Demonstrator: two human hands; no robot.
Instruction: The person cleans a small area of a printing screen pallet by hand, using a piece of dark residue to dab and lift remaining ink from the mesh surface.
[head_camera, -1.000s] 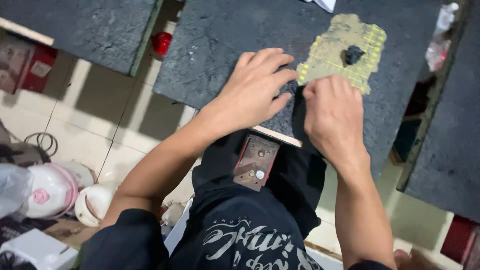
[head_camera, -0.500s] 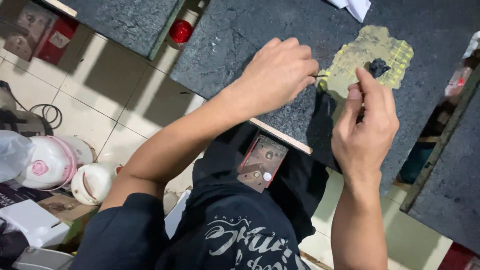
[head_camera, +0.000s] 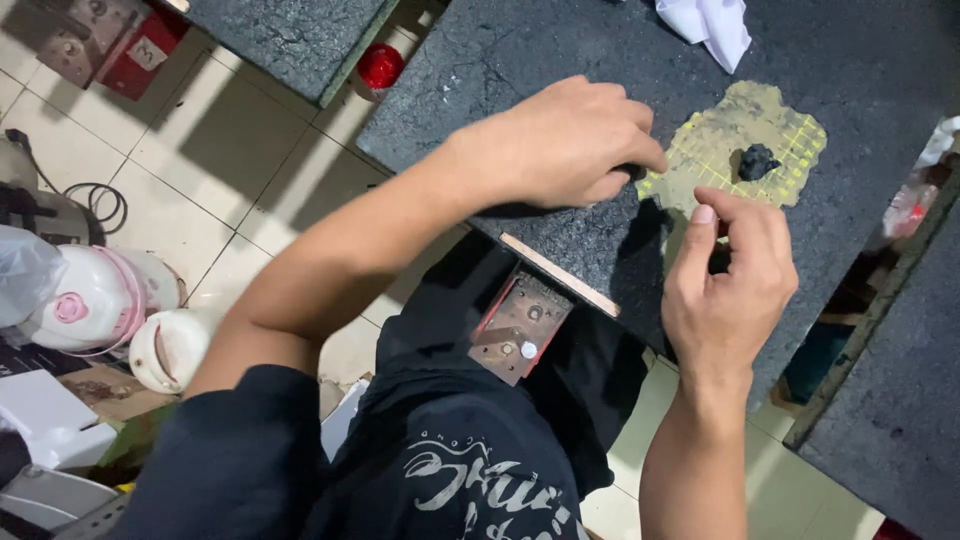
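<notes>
1. Left hand (head_camera: 565, 145), frame centre, curls closed, fingertips pressing the yellow grid sheet (head_camera: 735, 150) at its left edge.
2. Right hand (head_camera: 730, 280) hovers lower right, fingers loosely pinched; contents unclear.
3. Sheet lies upper right on the dark table (head_camera: 520, 50), black lump (head_camera: 757, 161) on it.

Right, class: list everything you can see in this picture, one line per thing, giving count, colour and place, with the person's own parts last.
Work slab: one, black, centre top.
Gridded patch: one, yellow-green, on slab, right.
Dark lump: one, black, on the patch.
Crumpled cloth: one, white, slab's top edge.
Metal plate: one, rusty, on the lap.
Jugs: two, white, floor, left.
Round cap: one, red, floor, top.
Left hand: fingertips on the patch's left edge.
Right hand: raised near the patch, fingers pinched.
</notes>
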